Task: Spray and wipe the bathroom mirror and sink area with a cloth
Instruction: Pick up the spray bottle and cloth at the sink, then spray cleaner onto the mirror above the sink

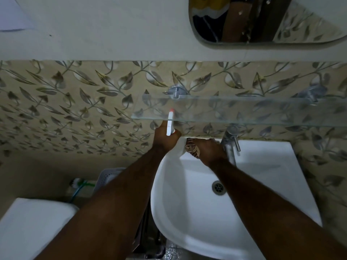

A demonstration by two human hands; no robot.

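A white sink (266,177) fills the lower right, with a chrome tap (231,141) at its back. My left hand (164,139) is shut on a white spray bottle (170,124) with a red nozzle tip, held upright at the sink's back left corner under the glass shelf. My right hand (208,151) presses a patterned brown cloth (191,148) onto the sink's back rim, just left of the tap. The mirror (262,19) hangs at the top right, cut off by the frame.
A glass shelf (244,109) on metal brackets juts out over the sink's back. Leaf-patterned tiles cover the wall. A toilet cistern (32,228) sits at the lower left, with a white plastic basket (109,177) and a brush behind it.
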